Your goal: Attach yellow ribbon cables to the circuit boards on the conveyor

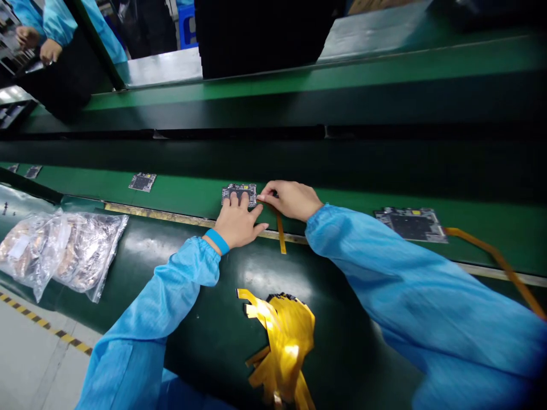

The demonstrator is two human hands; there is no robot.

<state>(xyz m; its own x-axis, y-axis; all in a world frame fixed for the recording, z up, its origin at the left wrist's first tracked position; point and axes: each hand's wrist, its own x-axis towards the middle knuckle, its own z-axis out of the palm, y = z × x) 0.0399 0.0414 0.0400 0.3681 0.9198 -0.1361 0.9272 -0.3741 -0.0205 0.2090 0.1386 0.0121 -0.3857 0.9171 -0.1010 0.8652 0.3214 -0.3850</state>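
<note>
My left hand (240, 222) lies with fingers spread, its fingertips on a circuit board (239, 191) on the green belt. Thumb and forefinger of my right hand (293, 199) pinch the end of an orange flat ribbon cable (280, 230) at the board's right edge. The cable's other end hangs over the belt's near edge; whether its tip is joined to the board I cannot tell. Nearer me lies a pile of yellow-orange ribbon cables (284, 336). Right of my right forearm is another circuit board (412, 224) with an orange ribbon cable (482, 245) running off it.
Further left on the belt (183, 196) sit another board (142, 181) and a few small ones. Clear plastic bags (85, 250) lie on the near table at left. A black stack (260, 34) stands beyond the belt. A co-worker's hands (50, 51) show at upper left.
</note>
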